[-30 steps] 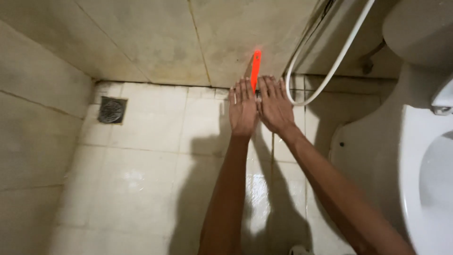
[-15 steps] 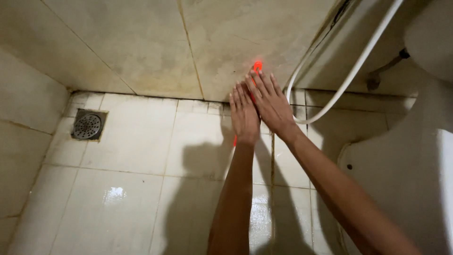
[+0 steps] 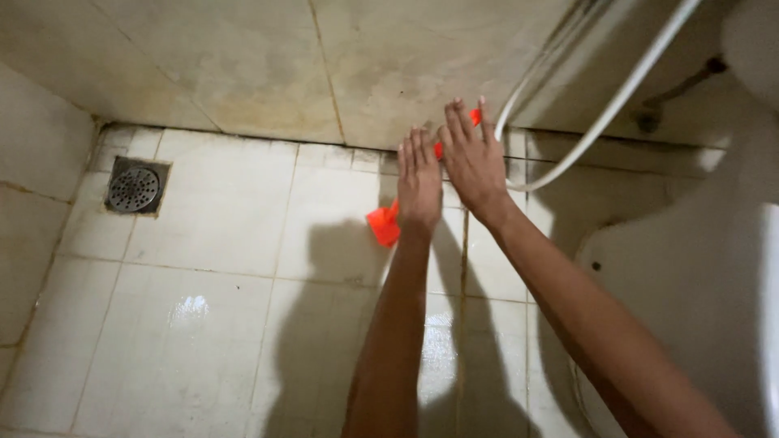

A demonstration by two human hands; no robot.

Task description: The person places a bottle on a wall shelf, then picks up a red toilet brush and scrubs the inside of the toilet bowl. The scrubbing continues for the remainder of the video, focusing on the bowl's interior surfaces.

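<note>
My left hand and my right hand are stretched out side by side over the tiled floor, backs up and fingers straight. An orange tool runs slanted beneath them. Its wider end shows below my left wrist and its thin tip peeks out between my right fingers near the wall. Both hands lie against the tool and seem to hold it between them; the grip itself is hidden under the hands.
A round metal floor drain sits in the left corner. A white hose hangs along the wall at the right. A white toilet fills the right edge. The floor tiles look wet.
The orange tool stuck up above my fingertips before; now its wide end shows below my left hand. My right hand sits a little higher than the left.
</note>
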